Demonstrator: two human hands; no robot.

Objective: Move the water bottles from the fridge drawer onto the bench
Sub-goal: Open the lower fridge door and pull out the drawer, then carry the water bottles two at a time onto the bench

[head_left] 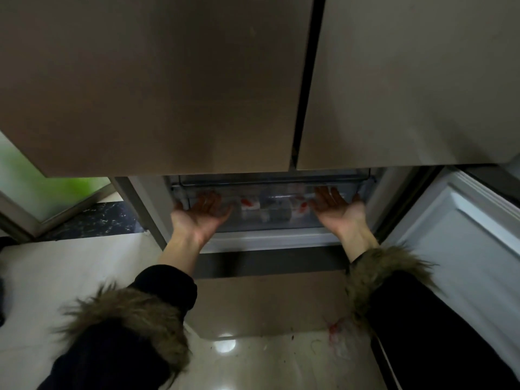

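Both hands palm-up under clear fridge drawer front.

A: How many water bottles sit in the drawer?
B: Cannot tell; the clear front blurs them, only red labels show.
A: And the fingertips?
B: Blurred against the drawer front; whether they hook its rim is unclear.
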